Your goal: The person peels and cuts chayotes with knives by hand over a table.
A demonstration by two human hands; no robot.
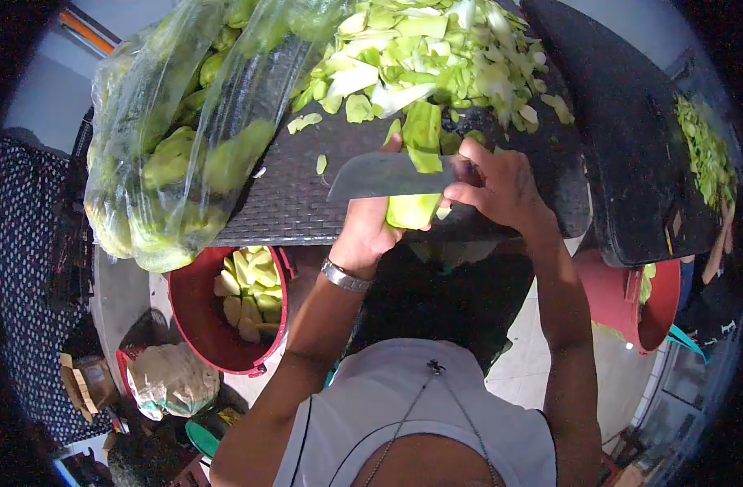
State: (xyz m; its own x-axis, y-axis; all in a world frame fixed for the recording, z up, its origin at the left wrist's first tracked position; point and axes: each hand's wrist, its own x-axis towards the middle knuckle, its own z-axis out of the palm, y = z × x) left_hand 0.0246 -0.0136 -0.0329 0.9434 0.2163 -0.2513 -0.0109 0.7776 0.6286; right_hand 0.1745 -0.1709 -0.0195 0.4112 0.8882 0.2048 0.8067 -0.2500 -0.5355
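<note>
My left hand (373, 223), with a metal watch on its wrist, is closed round a partly peeled light-green fruit (412, 211), perhaps a chayote. In my right hand (505, 185) is a knife (392, 176), its broad dark blade lying across the fruit and pointing left. A wide strip of green peel (423, 130) stands up just beyond the blade. Behind both hands, a large heap of peelings (428, 57) covers the far part of the dark woven-pattern table (298, 191). The knife handle is mostly hidden by my right fingers.
A clear plastic bag (177, 154) of whole green fruits sits on the table's left side. Below it stands a red bucket (177, 312) holding peeled pieces. At right are another dark table (631, 138) with peelings, a second red bucket (664, 312) and part of another person's arm (719, 243).
</note>
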